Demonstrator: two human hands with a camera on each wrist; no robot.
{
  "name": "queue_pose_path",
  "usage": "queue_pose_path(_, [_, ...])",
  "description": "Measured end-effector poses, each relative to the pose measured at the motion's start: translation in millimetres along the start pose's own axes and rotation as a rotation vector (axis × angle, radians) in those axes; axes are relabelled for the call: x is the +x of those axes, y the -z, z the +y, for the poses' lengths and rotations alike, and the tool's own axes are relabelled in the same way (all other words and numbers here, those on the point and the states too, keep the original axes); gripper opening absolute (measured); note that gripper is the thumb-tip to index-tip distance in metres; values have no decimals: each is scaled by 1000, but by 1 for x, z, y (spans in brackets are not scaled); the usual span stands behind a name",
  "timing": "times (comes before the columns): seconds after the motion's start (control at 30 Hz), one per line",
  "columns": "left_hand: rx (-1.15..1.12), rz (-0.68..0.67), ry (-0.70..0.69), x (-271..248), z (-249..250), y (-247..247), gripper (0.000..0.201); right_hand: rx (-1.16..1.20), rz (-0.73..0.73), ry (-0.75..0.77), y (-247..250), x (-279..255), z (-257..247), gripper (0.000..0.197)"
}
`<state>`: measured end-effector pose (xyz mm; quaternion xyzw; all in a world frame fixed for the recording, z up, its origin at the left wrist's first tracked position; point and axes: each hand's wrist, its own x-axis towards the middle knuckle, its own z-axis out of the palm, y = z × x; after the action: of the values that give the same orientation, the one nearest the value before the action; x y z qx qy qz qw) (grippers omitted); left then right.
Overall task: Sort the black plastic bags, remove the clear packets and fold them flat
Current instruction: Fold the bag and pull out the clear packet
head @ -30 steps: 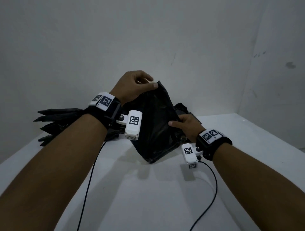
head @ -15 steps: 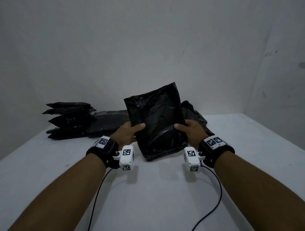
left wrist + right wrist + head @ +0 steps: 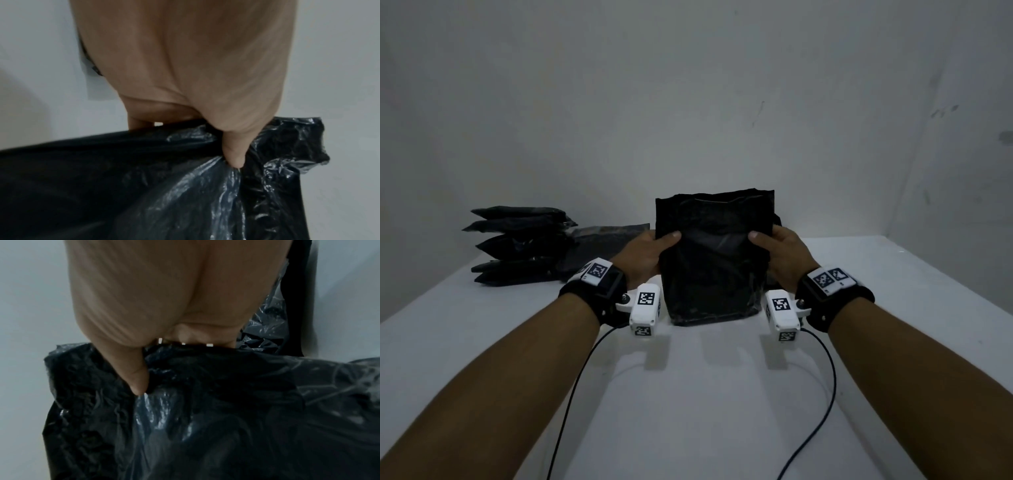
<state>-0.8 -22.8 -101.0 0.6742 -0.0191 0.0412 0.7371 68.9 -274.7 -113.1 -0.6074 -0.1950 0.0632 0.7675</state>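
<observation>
Both hands hold a crinkled black plastic bag upright on the white table: the left hand and right hand each pinch a side edge, thumbs in front. The film looks light, limp and slippery, so gripping the edges near the top probably controls it best.

No words, brands or numbers I can read anywhere — only the black-and-white square code markers on my left wristband, my right wristband and the two white camera blocks beside them.
</observation>
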Motion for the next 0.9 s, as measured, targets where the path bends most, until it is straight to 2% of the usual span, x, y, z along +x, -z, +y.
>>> queue_pose_path(0.07, [34, -34, -13, -1, 0, 1, 14, -30, 0, 26, -1, 1, -2, 12])
queue_pose_path(0.17, [155, -143, -16, -2, -7, 8, 38, -84, 12, 54, 0, 2, -3, 13])
queue_pose_path(0.2, [197, -159, -8, -4, -10, 9, 41, -88, 7, 63, 1, 2, -2, 13])
queue_pose_path(0.27, [203, -134, -27, -4, -17, 11, 37, -79, 0, 84, 3, 4, -1, 16])
queue_pose_path(0.4, [94, 6, -117, 1, -24, 7, 25, -80, -14, 125, 4, 4, -2, 19])
queue_pose_path(0.47, [55, 39, -149, 4, -24, 6, 32, -115, -20, 150, 4, 5, -3, 21])
queue_pose_path(0.57, [34, 21, -187, 7, -25, 8, 53, -129, -59, 183, 5, 6, -3, 27])
queue_pose_path(0.63, [19, 30, -188, 10, -26, 9, 57, -182, -56, 200, 9, 8, -1, 32])
queue_pose_path(0.77, [-15, 36, -176, 13, -28, 10, 55, -253, 30, 48, 18, 8, -4, 31])
queue_pose_path(0.83, [-22, 36, -176, 14, -29, 9, 56, -302, 98, -111, 24, 7, -8, 29])
queue_pose_path(0.9, [-9, 43, -175, 16, -30, 9, 58, -226, 73, -280, 26, 2, -13, 49])
